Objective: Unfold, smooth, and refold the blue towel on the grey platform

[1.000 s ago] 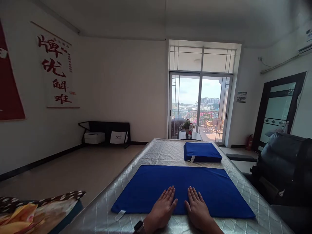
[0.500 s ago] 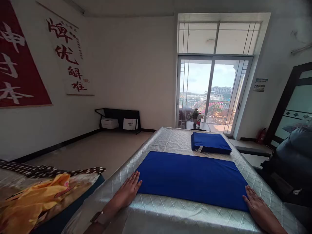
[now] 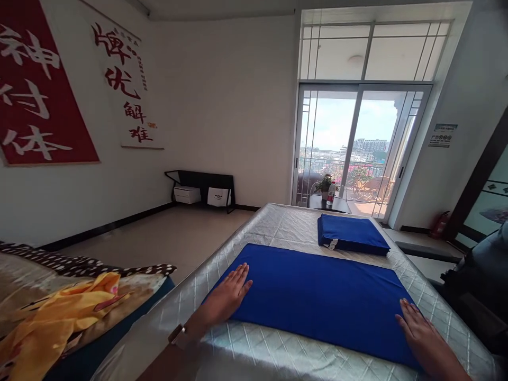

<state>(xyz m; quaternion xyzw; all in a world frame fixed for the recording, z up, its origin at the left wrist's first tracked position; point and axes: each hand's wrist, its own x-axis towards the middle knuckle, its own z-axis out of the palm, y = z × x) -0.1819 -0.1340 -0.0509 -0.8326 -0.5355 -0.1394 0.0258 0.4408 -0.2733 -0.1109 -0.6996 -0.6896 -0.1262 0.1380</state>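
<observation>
A flat rectangular blue cloth piece (image 3: 317,296), apparently folded, lies across a table with a silvery quilted cover (image 3: 257,344). My left hand (image 3: 228,296) rests flat on its left end, fingers stretched out and pointing away from me. At the right end, my right hand (image 3: 424,330) lies with straight fingers over the cloth's edge. Neither hand grasps anything. Beyond the cloth sits a neat stack of folded blue cloth (image 3: 353,234), with a small white tag (image 3: 332,244) at its near left corner.
At the left is a bed-like surface with a yellow printed cloth (image 3: 79,307). A small table with a potted plant (image 3: 325,185) and a bottle (image 3: 330,193) stands by the glass sliding door (image 3: 361,143). Dark bulky objects (image 3: 476,291) flank the right side.
My left hand has moved from beside the cloth's left edge onto its top. My right hand stays at the right end. The camera view has shifted slightly.
</observation>
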